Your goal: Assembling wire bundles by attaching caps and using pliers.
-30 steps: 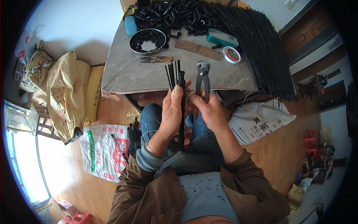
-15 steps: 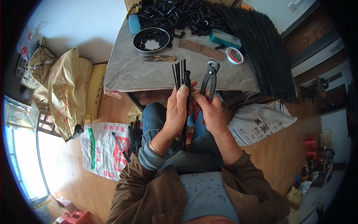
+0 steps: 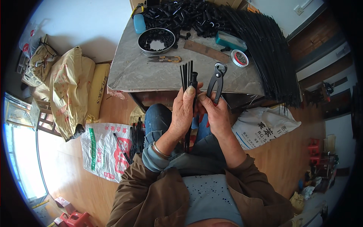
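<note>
My left hand [image 3: 184,109] grips a bundle of thin black rods [image 3: 186,74] upright in front of my chest, their tips fanning above my thumb. A short black tube [image 3: 194,78] sits over one rod at the top of the bundle. My right hand [image 3: 216,113] holds a pair of dark pincers [image 3: 216,78] by the handles, jaws pointing up, just right of the rods. The two hands touch each other above my knees, near the table's front edge.
A grey table [image 3: 136,72] carries a round tin of small black parts [image 3: 156,40], small scissors [image 3: 165,59], a wooden strip [image 3: 206,50], a teal box [image 3: 231,41], a round wire reel [image 3: 239,58], a heap of black tubes [image 3: 185,17] and long black rods [image 3: 268,49]. Sacks [image 3: 70,90] and printed bags [image 3: 102,149] lie on the wooden floor.
Both hands have stayed together at the table edge. The pincers' jaws have shifted slightly right and up, away from the rod tips.
</note>
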Motion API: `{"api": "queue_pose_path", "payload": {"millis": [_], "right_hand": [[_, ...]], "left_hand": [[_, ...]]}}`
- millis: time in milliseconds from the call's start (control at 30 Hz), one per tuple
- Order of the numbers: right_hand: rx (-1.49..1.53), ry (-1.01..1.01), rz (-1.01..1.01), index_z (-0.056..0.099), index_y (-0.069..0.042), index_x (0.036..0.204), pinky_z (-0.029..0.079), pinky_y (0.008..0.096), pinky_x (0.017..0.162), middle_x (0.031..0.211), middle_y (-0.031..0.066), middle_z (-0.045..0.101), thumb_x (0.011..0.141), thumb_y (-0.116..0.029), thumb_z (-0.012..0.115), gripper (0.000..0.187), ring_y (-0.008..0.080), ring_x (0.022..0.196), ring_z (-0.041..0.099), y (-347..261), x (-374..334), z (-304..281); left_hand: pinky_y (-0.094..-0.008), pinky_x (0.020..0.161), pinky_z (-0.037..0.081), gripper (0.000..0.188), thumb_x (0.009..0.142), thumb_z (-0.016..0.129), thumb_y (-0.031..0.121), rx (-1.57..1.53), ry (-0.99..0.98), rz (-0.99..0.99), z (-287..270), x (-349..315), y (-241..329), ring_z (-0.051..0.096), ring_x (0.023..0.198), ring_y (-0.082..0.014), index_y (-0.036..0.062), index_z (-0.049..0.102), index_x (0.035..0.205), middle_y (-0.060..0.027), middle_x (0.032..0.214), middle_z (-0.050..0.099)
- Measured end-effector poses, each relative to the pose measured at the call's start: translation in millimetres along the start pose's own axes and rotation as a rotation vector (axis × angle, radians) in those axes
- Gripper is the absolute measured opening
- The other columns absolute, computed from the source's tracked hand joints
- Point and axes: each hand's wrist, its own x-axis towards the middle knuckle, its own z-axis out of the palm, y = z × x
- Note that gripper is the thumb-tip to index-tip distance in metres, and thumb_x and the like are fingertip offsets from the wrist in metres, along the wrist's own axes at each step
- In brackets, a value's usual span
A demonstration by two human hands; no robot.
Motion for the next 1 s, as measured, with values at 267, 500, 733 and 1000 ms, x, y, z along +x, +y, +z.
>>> {"api": "queue_pose_path", "payload": {"millis": [267,500,733,1000], "right_hand": [[-0.129,-0.094,-0.005,0.062,0.0,0.101,0.041,0.0214,0.053,0.072,0.0,0.058,0.09,-0.02,0.065,0.023,0.0065,0.06,0.051,-23,8,-9],[-0.336,-0.26,0.042,0.059,0.002,0.111,0.044,0.022,0.052,0.071,0.0013,0.057,0.094,-0.021,0.06,0.029,0.0074,0.058,0.053,-33,12,-22],[-0.362,-0.4,0.516,0.05,0.0,0.104,0.04,0.023,0.04,0.063,0.0043,0.052,0.097,-0.014,0.049,0.016,0.0094,0.043,0.05,-80,-35,-45],[-0.309,-0.482,0.751,0.046,0.0,0.113,0.046,0.0259,0.043,0.065,0.0045,0.053,0.1,-0.021,0.046,0.025,0.0099,0.047,0.051,-75,-48,-51]], "left_hand": [[-0.0208,0.049,0.034,0.054,0.1,0.037,0.047,0.098,-0.042,-0.012,-3,-1,7,0.042,0.055,-0.0044,-0.0001,0.059,0.114,0.0019,0.071,0.051],[-0.0221,0.048,0.031,0.056,0.1,0.035,0.05,0.051,-0.094,-0.026,-6,2,8,0.039,0.051,-0.0059,-0.0001,0.06,0.107,0.0012,0.059,0.047],[-0.0228,0.043,0.029,0.06,0.098,0.036,0.055,-0.034,-0.038,-0.068,-17,13,4,0.038,0.044,-0.0064,0.001,0.061,0.09,0.0023,0.052,0.043],[-0.0222,0.04,0.026,0.063,0.097,0.034,0.057,0.113,-0.107,-0.11,2,0,8,0.037,0.041,-0.0052,0.0018,0.061,0.083,0.0025,0.049,0.042]]}}
